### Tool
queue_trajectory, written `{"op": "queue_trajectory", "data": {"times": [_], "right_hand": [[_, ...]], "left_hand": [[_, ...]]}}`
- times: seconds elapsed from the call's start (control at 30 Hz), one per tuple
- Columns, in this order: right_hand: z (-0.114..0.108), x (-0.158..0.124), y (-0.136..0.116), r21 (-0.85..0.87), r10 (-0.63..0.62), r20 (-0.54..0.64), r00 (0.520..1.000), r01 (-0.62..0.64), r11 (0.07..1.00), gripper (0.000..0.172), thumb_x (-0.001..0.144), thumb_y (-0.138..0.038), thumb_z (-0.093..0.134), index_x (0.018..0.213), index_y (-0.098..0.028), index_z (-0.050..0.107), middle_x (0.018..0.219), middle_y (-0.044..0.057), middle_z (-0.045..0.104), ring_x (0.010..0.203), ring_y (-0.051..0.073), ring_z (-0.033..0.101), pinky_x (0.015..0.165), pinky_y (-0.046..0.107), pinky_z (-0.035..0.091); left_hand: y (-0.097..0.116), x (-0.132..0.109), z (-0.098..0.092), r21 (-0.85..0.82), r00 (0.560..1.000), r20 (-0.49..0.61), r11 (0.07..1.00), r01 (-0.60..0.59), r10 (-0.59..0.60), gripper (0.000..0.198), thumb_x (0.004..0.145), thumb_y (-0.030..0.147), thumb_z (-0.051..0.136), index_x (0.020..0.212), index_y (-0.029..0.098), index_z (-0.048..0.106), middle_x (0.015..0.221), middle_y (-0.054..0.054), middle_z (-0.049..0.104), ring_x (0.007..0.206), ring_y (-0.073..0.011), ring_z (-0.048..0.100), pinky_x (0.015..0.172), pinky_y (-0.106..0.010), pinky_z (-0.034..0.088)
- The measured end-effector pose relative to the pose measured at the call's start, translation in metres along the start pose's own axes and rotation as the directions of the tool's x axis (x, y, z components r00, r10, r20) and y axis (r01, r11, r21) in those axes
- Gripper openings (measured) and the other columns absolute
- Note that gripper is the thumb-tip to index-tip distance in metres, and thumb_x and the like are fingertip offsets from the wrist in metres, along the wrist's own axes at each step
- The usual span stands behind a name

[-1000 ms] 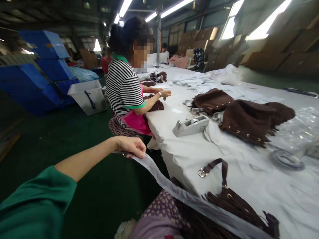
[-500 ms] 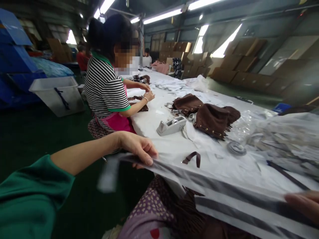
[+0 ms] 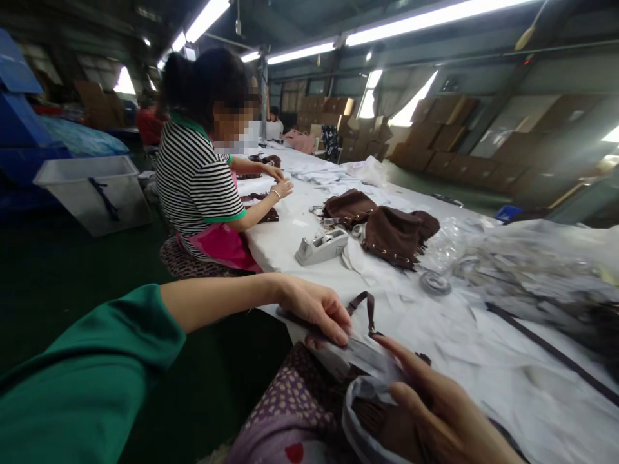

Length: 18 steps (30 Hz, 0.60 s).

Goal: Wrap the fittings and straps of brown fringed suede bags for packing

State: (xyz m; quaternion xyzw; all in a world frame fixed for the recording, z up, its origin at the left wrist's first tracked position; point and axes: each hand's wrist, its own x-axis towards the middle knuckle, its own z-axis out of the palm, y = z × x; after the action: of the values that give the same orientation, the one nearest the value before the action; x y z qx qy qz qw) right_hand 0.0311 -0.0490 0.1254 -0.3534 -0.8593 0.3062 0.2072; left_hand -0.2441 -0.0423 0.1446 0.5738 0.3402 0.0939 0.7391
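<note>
My left hand (image 3: 316, 312) pinches a thin, translucent grey-white strip (image 3: 370, 357); a dark band shows beside the fingers. At the strip's other end is my right hand (image 3: 442, 403), index finger stretched forward and thumb lower, with the strip running blurred between them. A loop of similar grey material curves below the right thumb, around brown fringe in my lap. That fringe looks like part of a brown fringed bag (image 3: 387, 419), mostly hidden by the right hand. Just beyond the hands, a short dark brown strap (image 3: 370, 306) with a metal end arches up from the table.
A grey tape dispenser (image 3: 322, 247) and brown fringed bags (image 3: 394, 235) lie on the white-covered table (image 3: 285, 254). Clear plastic packaging (image 3: 541, 264) heaps at right, near a long dark strap (image 3: 551, 351). At left sit a co-worker in a striped shirt (image 3: 198, 171) and a white bin (image 3: 104, 200).
My hands have come much closer together. The strip, stretched long between them before, is now short and looped. My right hand has moved left into fuller view; my left hand moved right.
</note>
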Motion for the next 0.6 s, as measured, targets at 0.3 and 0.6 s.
{"op": "queue_trajectory", "data": {"times": [0.3,0.6], "right_hand": [[0.001,-0.029,0.001,-0.137,0.107,0.009,0.994,-0.104,0.985,0.041,0.087,-0.051,0.045,0.065,-0.020,0.060,0.054,-0.001,0.056,0.050,0.012,0.052,0.048,0.018,0.040],[-0.003,-0.041,0.015,-0.042,0.202,-0.054,0.978,-0.204,0.978,0.036,0.086,-0.051,0.047,0.090,-0.021,0.064,0.069,0.001,0.065,0.061,0.015,0.060,0.056,0.019,0.046]], "left_hand": [[-0.016,-0.013,-0.001,0.114,0.991,-0.103,0.989,0.098,-0.087,0.033,0.066,0.052,0.072,0.062,0.019,0.065,0.051,-0.001,0.063,0.043,-0.0128,0.055,0.041,-0.020,0.042],[-0.015,-0.003,0.013,0.058,0.989,-0.148,0.998,-0.009,0.017,0.029,0.064,0.048,0.075,0.065,0.019,0.071,0.054,-0.004,0.064,0.047,-0.0167,0.059,0.045,-0.025,0.047]]}}
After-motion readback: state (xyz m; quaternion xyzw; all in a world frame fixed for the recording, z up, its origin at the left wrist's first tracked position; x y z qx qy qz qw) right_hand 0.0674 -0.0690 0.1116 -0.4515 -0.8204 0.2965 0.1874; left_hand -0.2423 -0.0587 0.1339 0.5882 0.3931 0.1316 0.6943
